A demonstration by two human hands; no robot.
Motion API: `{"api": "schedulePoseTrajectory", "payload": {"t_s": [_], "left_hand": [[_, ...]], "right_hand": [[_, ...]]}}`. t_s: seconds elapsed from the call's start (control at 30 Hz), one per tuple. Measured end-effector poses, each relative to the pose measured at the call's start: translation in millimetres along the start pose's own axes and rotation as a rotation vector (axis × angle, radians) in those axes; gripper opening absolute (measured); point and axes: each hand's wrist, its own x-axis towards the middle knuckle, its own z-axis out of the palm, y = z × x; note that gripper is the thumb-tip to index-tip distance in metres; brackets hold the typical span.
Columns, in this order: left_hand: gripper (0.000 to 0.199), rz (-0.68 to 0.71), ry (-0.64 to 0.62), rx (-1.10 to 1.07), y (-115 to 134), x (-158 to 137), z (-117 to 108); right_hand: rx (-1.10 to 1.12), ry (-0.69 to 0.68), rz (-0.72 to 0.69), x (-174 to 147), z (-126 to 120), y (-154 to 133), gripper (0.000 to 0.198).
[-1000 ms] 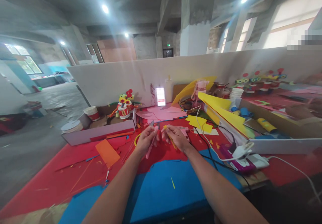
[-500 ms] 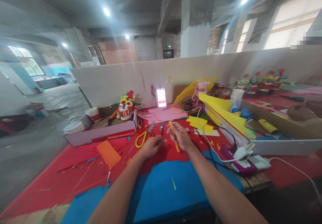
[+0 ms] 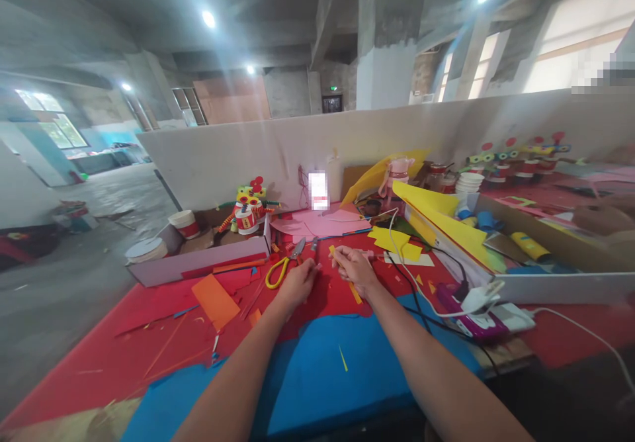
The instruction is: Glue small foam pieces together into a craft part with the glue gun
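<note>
My right hand (image 3: 356, 271) is closed around a narrow orange-yellow paper strip (image 3: 355, 292), whose ends stick out above and below the fingers. To its left, my left hand (image 3: 299, 282) is low over the red table covering with its fingers curled together. What they hold, if anything, is too small to make out. Beside the left hand lie scissors (image 3: 278, 273) with yellow handles, blades pointing away. A small grey object (image 3: 314, 244) lies just beyond the left fingertips. Blue sheeting (image 3: 327, 362) spreads under my forearms.
A shallow box (image 3: 198, 266) with paper cups and a cup figure (image 3: 248, 214) stands left. On the right are a larger box (image 3: 560, 290) with coloured paper rolls, a purple power strip (image 3: 464, 313) and cables. Pink sheets (image 3: 322, 222) and an orange paper piece (image 3: 215, 302) lie about.
My left hand has turned, its fingers now pointing further away from me. My right hand has shifted slightly, still holding the strip, which tilts more.
</note>
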Motion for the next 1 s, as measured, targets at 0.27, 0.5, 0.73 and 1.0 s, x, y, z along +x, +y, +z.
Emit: {"api": "schedulePoseTrajectory", "payload": {"t_s": [0.27, 0.5, 0.73, 1.0], "left_hand": [[0.033, -0.055, 0.149, -0.258, 6.0, 2.8, -6.6], [0.039, -0.115, -0.012, -0.751, 21.6, -3.6, -11.6], [0.034, -0.085, -0.065, -0.772, 23.7, -5.3, -9.4], [0.038, -0.084, -0.082, -0.746, 21.1, -5.7, -5.8]], "right_hand": [[-0.07, -0.072, 0.006, -5.0, 6.8, -0.1, 0.039], [-0.165, -0.096, 0.015, -6.6, 10.9, 2.4, 0.042], [-0.202, -0.035, 0.002, -4.2, 11.7, 7.1, 0.039], [-0.249, -0.031, -0.029, -4.3, 9.9, 6.4, 0.037]]}}
